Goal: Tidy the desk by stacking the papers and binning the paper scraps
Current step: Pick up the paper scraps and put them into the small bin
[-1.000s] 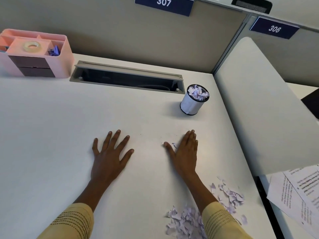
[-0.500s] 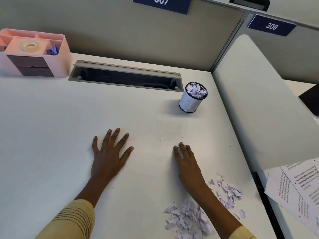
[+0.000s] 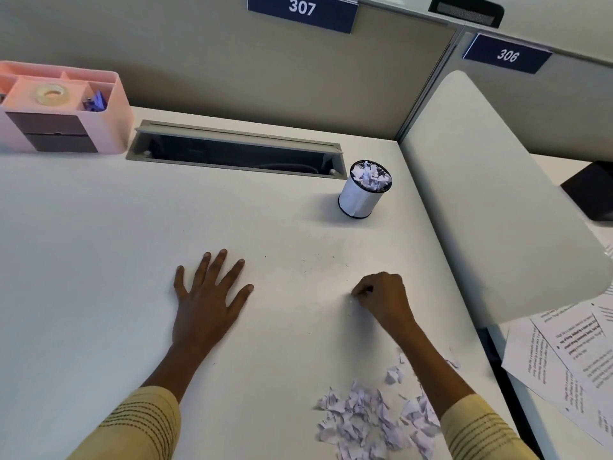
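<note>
Head cam, looking down at the white desk [image 3: 99,260]: left hand [image 3: 207,307] lay flat on the top, palm down, fingers spread wide, holding nothing. Right hand [image 3: 386,298] was curled up w/ fingertips pinched down at the desk surface; a tiny white bit showed just at the fingertips, but couldn't tell if it was actually gripped. Paper scraps [image 3: 371,419] sat in a loose pile near the front edge, beside & partly under the right forearm, w/ a few strays [image 3: 394,375] just beyond it. Small white bin [image 3: 363,194] stood upright toward the back right of the desk, well apart from both hands, already filled to the rim w/ scraps. Printed papers [image 3: 570,356] lay overlapped & fanned on the neighbouring surface at far right, partly tucked under a pale rounded panel [image 3: 491,200]. Back left: pink organiser [image 3: 109,127] w/ a tape roll [image 3: 53,94] in one compartment. Open cable tray [image 3: 235,154] ran along the back btw organiser & bin. Partition signs read 307 [image 3: 302,9] & 306 [image 3: 507,54]. Both sleeves yellow, dark dotted stripes.
</note>
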{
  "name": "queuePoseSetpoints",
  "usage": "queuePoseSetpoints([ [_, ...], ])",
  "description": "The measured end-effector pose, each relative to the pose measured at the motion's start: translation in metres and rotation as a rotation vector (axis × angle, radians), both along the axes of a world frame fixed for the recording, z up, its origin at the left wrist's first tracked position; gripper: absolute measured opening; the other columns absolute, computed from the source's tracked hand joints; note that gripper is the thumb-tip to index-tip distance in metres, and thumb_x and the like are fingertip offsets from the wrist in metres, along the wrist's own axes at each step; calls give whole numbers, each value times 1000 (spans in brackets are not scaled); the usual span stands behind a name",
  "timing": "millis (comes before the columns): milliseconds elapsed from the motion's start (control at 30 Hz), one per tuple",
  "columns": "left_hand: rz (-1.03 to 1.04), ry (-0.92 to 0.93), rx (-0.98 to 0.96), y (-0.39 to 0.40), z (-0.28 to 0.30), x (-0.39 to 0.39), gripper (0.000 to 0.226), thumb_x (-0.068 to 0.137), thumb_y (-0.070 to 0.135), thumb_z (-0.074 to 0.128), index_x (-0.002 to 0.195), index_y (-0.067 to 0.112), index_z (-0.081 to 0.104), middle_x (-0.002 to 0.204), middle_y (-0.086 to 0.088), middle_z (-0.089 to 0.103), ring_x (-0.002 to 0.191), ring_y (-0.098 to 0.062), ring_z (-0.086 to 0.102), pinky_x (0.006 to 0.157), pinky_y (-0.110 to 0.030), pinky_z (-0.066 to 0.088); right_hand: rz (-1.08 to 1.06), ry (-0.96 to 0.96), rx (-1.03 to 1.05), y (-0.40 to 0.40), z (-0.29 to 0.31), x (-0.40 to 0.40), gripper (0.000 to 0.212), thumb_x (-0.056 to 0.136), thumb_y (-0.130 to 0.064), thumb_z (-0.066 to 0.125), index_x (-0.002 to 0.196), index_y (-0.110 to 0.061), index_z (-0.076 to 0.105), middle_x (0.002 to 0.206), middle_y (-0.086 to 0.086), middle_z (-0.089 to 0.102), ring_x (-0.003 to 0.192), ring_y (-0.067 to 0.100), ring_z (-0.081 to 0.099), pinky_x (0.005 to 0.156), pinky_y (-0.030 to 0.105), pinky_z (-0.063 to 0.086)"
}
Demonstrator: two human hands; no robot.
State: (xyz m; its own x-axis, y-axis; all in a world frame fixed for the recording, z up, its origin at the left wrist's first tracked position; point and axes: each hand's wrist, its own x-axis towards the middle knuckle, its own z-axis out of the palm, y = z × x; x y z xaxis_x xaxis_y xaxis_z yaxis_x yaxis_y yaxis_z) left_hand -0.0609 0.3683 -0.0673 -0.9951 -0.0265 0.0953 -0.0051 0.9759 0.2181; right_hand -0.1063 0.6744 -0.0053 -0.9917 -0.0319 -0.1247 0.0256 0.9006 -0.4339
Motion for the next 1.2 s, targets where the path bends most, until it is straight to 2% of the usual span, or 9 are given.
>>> queuePoseSetpoints([
  [133,5,-3,-4,1,1,0,61,91,61,22,140,33,45,153,0,35,142,-22,30,112,-58,12,-148,-115,-258,15,29,-21,19,63,6,74,73,-9,78,63,-3,71,56,-1,61,57,4,44],
  [233,6,-5,-8,0,0,0,61,91,61,22,141,34,44,153,0,34,142,-22,29,113,-58,12,-223,-60,-407,19,60,-48,21,61,-1,80,67,-20,76,58,-10,70,57,0,62,68,11,48],
  [333,1,-2,-10,0,0,0,61,91,60,22,141,33,43,153,0,34,142,-22,29,112,-58,12,-237,69,-524,12,92,-80,16,64,-1,79,75,-12,75,54,-10,68,55,3,62,67,14,51],
  [667,-9,2,8,0,1,0,60,91,60,25,141,32,45,153,-2,35,142,-23,30,113,-58,12,-250,251,-211,-10,108,-175,19,75,2,66,93,-2,74,94,17,72,78,15,57,72,18,45],
  [767,-11,15,14,0,0,0,60,91,59,26,140,30,46,152,-3,36,141,-24,31,112,-59,13,-214,282,-271,-5,114,-169,20,75,0,67,93,-6,74,95,14,72,71,5,59,64,6,43],
  [867,-13,11,4,0,-1,0,60,91,59,25,141,30,45,153,-3,35,142,-24,30,113,-59,13,-237,323,-466,6,119,-144,18,75,-8,65,82,-22,74,87,7,73,71,8,64,80,25,54],
  [933,-13,3,-5,-1,-1,0,61,91,59,24,141,31,44,153,-3,34,142,-25,29,112,-60,13,-220,268,-600,12,112,-114,16,77,-8,68,87,-18,74,84,7,71,76,14,64,82,33,54],
  [1100,-12,0,19,-1,2,-1,62,91,60,23,142,31,43,153,-2,34,143,-25,27,112,-60,10,-31,-207,-448,9,65,-16,30,76,-14,77,104,-20,71,104,-6,71,96,3,65,91,22,49],
  [1200,-23,5,41,-2,2,0,63,90,60,23,142,31,43,153,-3,33,143,-26,26,112,-60,8,-78,-217,-402,21,52,31,36,74,-17,79,108,-23,70,108,-12,70,101,0,63,87,9,45],
])
